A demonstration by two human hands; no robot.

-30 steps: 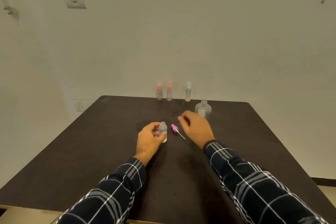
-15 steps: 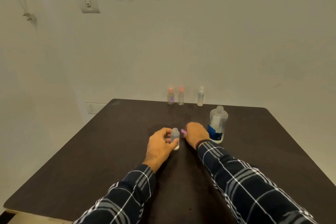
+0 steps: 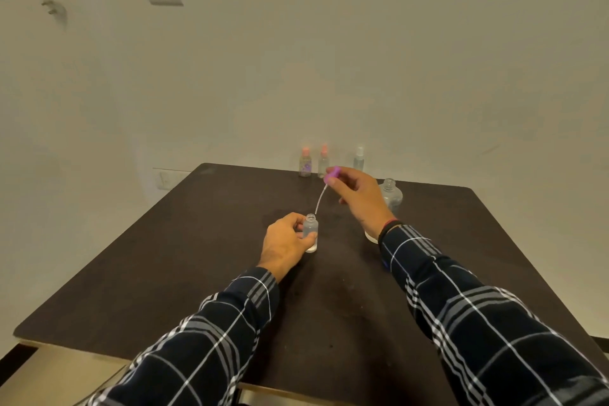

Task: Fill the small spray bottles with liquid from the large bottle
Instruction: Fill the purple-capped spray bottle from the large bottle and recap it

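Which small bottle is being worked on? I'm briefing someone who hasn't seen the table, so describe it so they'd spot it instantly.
On the dark table, skip the three capped spray bottles lined up at the far edge. Near the middle, the left hand steadies a small clear bottle. Unlike those three, its neck is open, and the right hand holds its purple sprayer top above it.

The left hand (image 3: 286, 242) grips an open small bottle (image 3: 310, 231) upright on the dark table (image 3: 164, 273); the right hand (image 3: 361, 196) holds a pink sprayer top (image 3: 330, 174), its tube at the bottle's mouth.
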